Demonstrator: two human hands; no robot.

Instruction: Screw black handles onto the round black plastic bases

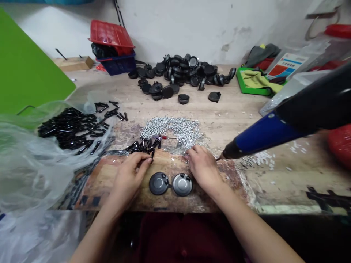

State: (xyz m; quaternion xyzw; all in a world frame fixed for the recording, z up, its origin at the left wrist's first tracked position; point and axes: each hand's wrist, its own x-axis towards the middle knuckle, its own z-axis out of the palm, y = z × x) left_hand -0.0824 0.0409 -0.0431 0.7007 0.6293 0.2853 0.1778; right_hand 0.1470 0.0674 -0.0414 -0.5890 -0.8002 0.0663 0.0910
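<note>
My left hand rests on the worn bench, its fingertips pinched at a small cluster of black plastic pins. My right hand lies knuckles up at the near edge of a spread of silver screws, fingers curled down among them; what they hold is hidden. Between the hands sit two round discs side by side, a dark one and a grey one. A blue and black power screwdriver hangs in from the right, its tip just right of my right hand.
A clear plastic bag with a heap of black pins lies at left. Several black round parts are piled at the back. A red basket on a blue one, a green tray with cloth, a green board.
</note>
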